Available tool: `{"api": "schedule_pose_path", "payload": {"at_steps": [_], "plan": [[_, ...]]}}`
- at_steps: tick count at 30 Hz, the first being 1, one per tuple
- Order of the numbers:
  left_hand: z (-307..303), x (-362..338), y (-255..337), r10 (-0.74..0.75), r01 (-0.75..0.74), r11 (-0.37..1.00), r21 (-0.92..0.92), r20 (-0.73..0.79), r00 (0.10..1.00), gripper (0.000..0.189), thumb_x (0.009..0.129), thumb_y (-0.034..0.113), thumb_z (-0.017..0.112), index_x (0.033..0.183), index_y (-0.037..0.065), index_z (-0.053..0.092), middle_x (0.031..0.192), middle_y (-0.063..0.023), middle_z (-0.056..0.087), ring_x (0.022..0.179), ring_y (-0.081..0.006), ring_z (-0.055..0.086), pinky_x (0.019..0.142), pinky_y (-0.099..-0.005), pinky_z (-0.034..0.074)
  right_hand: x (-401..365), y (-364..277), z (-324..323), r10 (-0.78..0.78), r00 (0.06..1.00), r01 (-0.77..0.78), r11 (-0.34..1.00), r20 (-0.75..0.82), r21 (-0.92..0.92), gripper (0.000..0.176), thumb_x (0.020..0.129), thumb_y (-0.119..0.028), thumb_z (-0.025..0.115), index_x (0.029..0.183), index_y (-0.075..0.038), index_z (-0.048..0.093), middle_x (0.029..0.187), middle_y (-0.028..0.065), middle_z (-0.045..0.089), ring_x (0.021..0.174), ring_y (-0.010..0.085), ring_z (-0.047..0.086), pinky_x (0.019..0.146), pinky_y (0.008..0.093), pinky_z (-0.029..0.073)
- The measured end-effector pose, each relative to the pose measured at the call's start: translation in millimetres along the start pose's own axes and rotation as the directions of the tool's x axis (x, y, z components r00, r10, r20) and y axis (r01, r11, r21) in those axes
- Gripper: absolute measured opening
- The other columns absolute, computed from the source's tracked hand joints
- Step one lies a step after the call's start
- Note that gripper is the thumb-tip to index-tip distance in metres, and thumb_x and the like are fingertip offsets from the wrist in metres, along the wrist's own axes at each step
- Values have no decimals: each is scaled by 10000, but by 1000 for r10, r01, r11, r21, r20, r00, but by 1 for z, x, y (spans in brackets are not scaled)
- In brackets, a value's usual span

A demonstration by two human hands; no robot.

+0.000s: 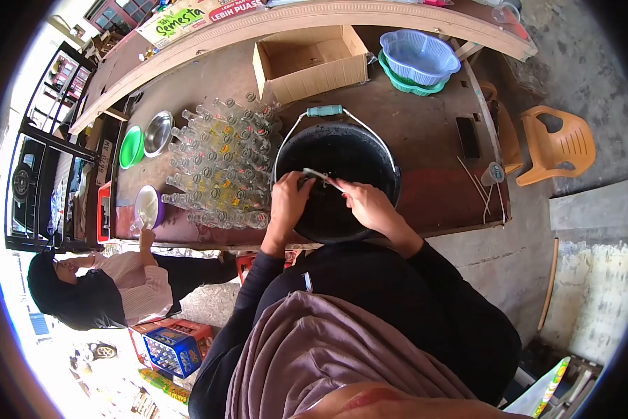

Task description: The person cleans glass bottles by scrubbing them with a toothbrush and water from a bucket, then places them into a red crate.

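Over a black bucket (338, 227) with a pale blue handle grip, my left hand (288, 204) and my right hand (373, 209) are both closed. Between them runs a thin whitish stick-like thing (321, 174), one end by the left fingers and the other in the right fingers. Its exact kind is not clear. Small pale bits show below it, against the dark inside of the bucket. Left of the bucket stand many clear glass bottles (223, 164), packed close together.
Behind are a cardboard box (303, 84) and a blue scalloped basin (419, 56) on a green one. Thin sticks (475, 183), a phone (468, 137) and a cup (493, 174) lie right. Bowls (159, 133) stand left. A co-worker (143, 290) reaches toward a purple-rimmed basin (148, 206).
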State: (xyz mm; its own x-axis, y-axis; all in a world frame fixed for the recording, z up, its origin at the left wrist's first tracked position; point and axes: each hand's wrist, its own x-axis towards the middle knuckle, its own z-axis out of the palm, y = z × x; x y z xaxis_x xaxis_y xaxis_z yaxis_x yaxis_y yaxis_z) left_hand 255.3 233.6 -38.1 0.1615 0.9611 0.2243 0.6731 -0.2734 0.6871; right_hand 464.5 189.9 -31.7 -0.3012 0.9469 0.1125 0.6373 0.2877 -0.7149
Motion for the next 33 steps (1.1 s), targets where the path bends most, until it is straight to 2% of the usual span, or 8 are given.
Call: {"api": "schedule_pose_path", "payload": {"at_steps": [5,11,15,21,25,29,31,33], "plan": [[-57,-39,18,-155,120,976,-179,-197,968,184,823,87,706,960,-19,643,821,-143,647,617,-210,661,586,-311,515,-4,9,-7,140,975,-190,929,-173,-317,391,845,-58,533,1233,-99,567,843,107,618,739,318,637,647,436,513],[-78,-58,11,-39,42,999,10,-243,969,183,850,43,670,1016,-28,637,837,-100,642,691,-161,683,609,-270,531,-8,-39,-8,-150,986,157,983,-76,91,471,853,-47,587,1299,-193,551,838,122,589,726,326,624,644,421,504],[-85,-62,21,-50,52,999,3,-237,970,182,824,13,675,1002,-2,639,884,-115,636,737,-193,682,627,-288,531,-1,3,-9,184,978,-205,925,-97,-320,432,848,-7,553,1271,-93,556,863,136,610,759,332,637,657,406,517],[-87,-61,29,243,-234,966,106,-76,967,349,748,-107,629,1063,44,617,1095,-144,599,916,-317,626,738,-378,540,-8,-37,-9,-173,981,181,979,-83,90,392,883,-65,522,1267,-138,560,830,130,600,735,322,637,630,415,518],[-91,-57,29,318,-307,938,160,-44,947,380,731,-113,628,1076,46,613,1087,-143,600,940,-320,618,736,-375,540,2,-6,-13,112,988,-142,936,-110,-321,375,880,-76,532,1248,-136,570,852,138,610,727,332,635,634,431,515],[-85,-48,31,258,-245,963,113,-123,958,323,752,-89,640,1051,30,610,1038,-143,606,907,-303,634,707,-351,544,-6,-37,-10,-158,985,163,985,-75,62,404,871,-56,555,1268,-129,551,851,143,607,754,337,631,642,438,509],[-81,-43,28,273,-248,958,141,-192,943,287,768,-66,649,1038,25,610,1014,-145,607,881,-292,642,686,-339,547,-4,-28,-2,-133,985,137,990,-110,24,418,869,-47,554,1280,-125,539,859,149,610,755,338,635,645,435,509],[-76,-42,27,-82,65,995,-78,-231,969,195,825,13,666,1010,5,606,953,-144,612,763,-246,680,609,-316,551,3,-11,-4,170,981,-188,950,-95,-249,440,858,-25,554,1290,-107,529,860,148,611,762,334,639,655,428,511]]}}
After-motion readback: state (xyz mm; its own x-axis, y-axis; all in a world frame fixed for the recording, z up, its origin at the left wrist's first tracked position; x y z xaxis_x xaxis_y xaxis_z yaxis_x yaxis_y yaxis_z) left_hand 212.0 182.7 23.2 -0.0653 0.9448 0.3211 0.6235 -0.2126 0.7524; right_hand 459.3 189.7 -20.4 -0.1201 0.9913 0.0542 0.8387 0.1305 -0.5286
